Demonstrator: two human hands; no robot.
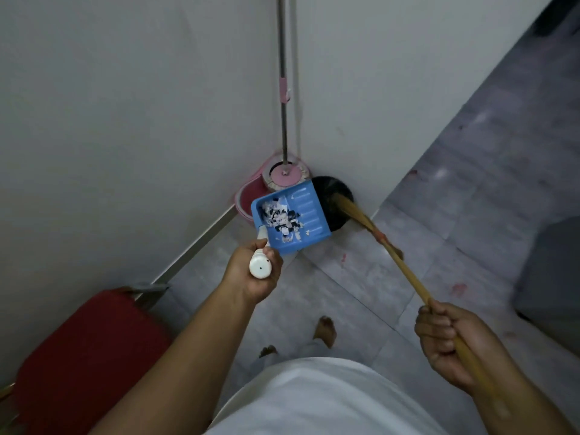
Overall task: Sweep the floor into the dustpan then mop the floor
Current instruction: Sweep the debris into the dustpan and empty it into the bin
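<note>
Grey tiled floor (455, 183) meets white walls (125, 105) at a corner, where the pink bucket (248, 196) holds the mop (284, 127). Just before the bucket, left fingers (270, 254) grip the scrap-filled dustpan (310, 208); right fingers (431, 328) grip the broom (408, 273).

Red padded chair (88, 356) stands at lower left, beside the pale wall (125, 105); a light skirting strip (201, 240) runs along the wall's foot. Dark grey object (552, 277) (identity unclear) at right edge.

Walls (125, 89): white, meeting in a corner
Floor (470, 199): grey tiles, red stains
Chair (88, 356): red, beside the left wall
Light: dim
</note>
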